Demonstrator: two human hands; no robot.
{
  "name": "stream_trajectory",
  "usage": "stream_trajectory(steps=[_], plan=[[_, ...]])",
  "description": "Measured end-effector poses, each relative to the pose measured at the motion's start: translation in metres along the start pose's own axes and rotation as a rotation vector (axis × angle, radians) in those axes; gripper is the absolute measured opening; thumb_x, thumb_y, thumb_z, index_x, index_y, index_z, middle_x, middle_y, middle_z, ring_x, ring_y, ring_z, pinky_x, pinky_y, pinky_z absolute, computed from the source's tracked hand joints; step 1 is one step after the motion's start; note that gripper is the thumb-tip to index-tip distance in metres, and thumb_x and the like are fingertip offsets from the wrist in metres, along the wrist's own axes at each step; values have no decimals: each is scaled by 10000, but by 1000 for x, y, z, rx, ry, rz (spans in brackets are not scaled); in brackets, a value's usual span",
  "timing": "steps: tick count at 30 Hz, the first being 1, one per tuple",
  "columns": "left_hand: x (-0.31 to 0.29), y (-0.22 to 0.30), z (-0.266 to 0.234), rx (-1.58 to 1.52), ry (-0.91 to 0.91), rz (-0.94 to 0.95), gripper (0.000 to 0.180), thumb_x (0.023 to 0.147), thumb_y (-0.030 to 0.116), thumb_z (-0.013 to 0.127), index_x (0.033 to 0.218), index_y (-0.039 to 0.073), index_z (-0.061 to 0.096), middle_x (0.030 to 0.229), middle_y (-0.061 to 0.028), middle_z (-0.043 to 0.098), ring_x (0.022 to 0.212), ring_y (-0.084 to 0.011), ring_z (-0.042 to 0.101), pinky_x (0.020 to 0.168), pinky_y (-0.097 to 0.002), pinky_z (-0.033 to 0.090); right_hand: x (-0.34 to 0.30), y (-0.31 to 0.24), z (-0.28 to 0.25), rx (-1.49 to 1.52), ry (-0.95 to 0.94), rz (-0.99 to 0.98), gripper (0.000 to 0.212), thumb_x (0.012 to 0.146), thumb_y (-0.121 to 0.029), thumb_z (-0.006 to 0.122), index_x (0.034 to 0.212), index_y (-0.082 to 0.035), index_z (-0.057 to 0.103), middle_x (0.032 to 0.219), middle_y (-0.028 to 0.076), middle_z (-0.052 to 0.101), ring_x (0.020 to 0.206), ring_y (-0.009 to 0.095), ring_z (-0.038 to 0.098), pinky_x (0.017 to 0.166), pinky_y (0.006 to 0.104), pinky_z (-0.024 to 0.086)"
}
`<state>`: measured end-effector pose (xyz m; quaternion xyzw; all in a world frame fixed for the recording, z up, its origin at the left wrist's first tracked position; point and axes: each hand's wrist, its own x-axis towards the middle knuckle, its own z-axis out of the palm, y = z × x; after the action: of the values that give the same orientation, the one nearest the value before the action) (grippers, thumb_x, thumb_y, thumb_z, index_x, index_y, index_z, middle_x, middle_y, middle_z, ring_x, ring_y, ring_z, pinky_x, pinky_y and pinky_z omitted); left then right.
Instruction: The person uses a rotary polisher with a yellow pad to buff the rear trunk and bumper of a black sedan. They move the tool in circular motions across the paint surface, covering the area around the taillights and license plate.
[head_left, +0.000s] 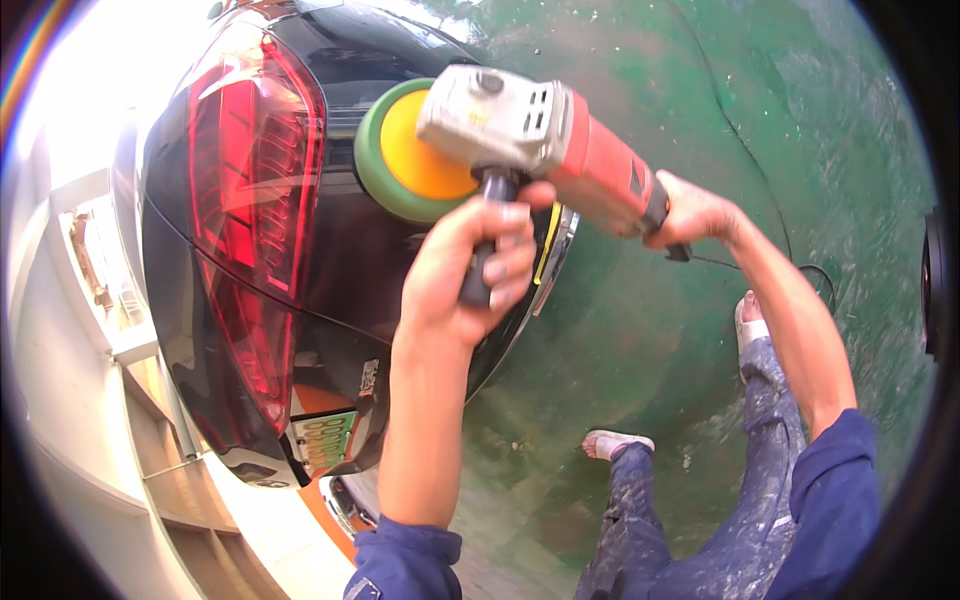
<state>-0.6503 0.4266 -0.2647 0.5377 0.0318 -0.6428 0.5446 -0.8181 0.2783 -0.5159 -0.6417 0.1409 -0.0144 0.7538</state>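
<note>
A red and grey power polisher [600,165] is held in both my hands. My left hand [470,255] wraps round its black side handle [478,275], with the thumb stretched out beneath the grey head. My right hand [695,212] grips the rear end of the red body. At the front, the round pad [420,150], orange-yellow with a green edge, lies against or close to the dark car's rear corner [365,250]; I cannot tell whether it touches. Left of the pad is the car's long red tail light [255,170].
A dark cord [735,120] runs across the green floor [620,330] on the right. A green licence plate [325,443] is on the car's rear. Pale shelving [180,500] stands at the left, with part of an orange vehicle [337,515] below. My feet in light sandals are on the floor.
</note>
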Motion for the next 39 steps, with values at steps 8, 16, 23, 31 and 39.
stream_trajectory(steps=[8, 16, 23, 31, 39], plan=[[-88, -71, -62, 239, 180, -2, 389, 820, 60, 668, 1161, -107, 584, 624, -31, 492, 407, -81, 428, 373, -234, 327, -38, 28, 119, 75, 91, -138, 145, 658, -40, 680, 791, 11, 650, 651, 167, 619, 586, 175, 553, 610, 362, 510], [-124, -138, -109, 193, 220, 8, 365, 808, 22, 675, 1143, -107, 613, 641, -58, 552, 435, -104, 449, 410, -260, 349, -60, 49, 150, -68, 28, -10, 250, 569, -30, 659, 817, 4, 661, 735, 245, 634, 750, 442, 648, 672, 440, 530], [-143, -142, -93, 80, 314, -11, 328, 793, -3, 655, 1099, -98, 586, 602, -62, 525, 413, -128, 456, 386, -291, 367, -59, 18, 131, -171, -153, 79, 271, 541, -71, 658, 809, -34, 675, 717, 214, 661, 759, 419, 665, 682, 453, 533], [-95, -20, -21, 178, 325, 99, 309, 795, 25, 624, 1071, -109, 588, 553, -43, 460, 367, -123, 432, 327, -283, 355, 1, -55, 43, -222, -77, -86, 133, 560, -45, 639, 667, 29, 612, 656, 247, 617, 643, 403, 661, 599, 430, 530], [-37, 46, 24, 184, 315, 59, 300, 841, 65, 593, 1108, -72, 578, 623, -19, 454, 385, -100, 397, 327, -271, 351, 26, -81, -13, -90, -13, -34, 165, 611, -77, 704, 669, 38, 600, 598, 162, 600, 558, 178, 579, 552, 388, 481]])
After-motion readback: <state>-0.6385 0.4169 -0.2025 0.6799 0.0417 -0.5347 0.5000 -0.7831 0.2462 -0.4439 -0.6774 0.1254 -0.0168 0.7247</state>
